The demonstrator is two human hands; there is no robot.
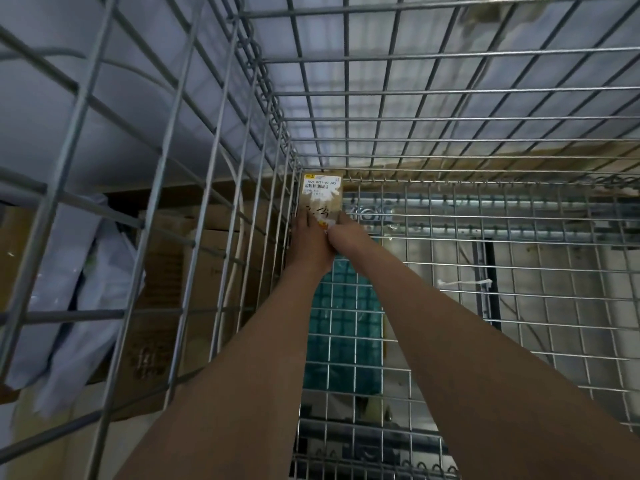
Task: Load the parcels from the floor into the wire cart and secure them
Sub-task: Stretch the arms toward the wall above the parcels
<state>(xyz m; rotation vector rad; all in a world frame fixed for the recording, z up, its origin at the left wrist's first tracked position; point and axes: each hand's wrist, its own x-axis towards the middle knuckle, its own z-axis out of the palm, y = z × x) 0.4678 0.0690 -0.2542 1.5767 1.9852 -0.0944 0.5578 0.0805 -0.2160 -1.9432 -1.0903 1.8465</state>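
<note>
I look down into a tall wire cart (450,216). A small brown cardboard parcel (321,195) with a white shipping label lies on the mesh bottom, pressed into the far left corner. Both my arms reach deep inside. My left hand (309,237) lies flat on the parcel's near left end. My right hand (341,235) grips its near right edge. The parcel's near end is hidden under my fingers.
Outside the cart's left wall (194,209) stand brown cardboard boxes (194,271) and grey plastic mail bags (86,289) on the floor. A teal object (346,320) shows beneath the mesh bottom. A white cable tie (464,283) hangs on the mesh at right.
</note>
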